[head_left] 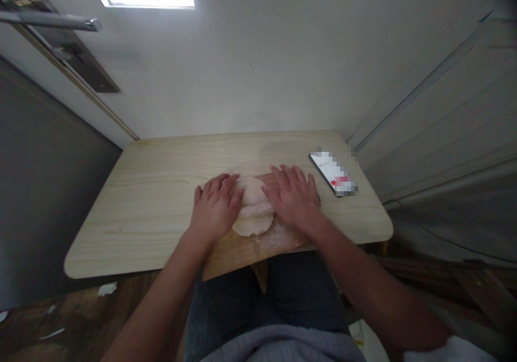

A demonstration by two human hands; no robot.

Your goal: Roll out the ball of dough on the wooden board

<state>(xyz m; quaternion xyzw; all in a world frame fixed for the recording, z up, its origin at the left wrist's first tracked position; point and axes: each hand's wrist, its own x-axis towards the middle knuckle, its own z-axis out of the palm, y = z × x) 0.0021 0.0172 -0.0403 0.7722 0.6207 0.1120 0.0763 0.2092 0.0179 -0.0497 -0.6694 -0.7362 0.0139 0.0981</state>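
A pale flat piece of dough [253,211] lies on a floured wooden board [250,249] at the near edge of a light wooden table [161,189]. My left hand [216,207] rests on the dough's left side, fingers stretched out flat. My right hand [294,196] presses on its right side, fingers also spread and flat. Both palms face down. A rolling pin may lie under the palms, but I cannot make it out.
A phone [333,174] lies on the table to the right of my right hand. A white wall stands behind the table, with a door and its handle [52,21] at the left. Scraps of paper [107,288] lie on the wooden floor.
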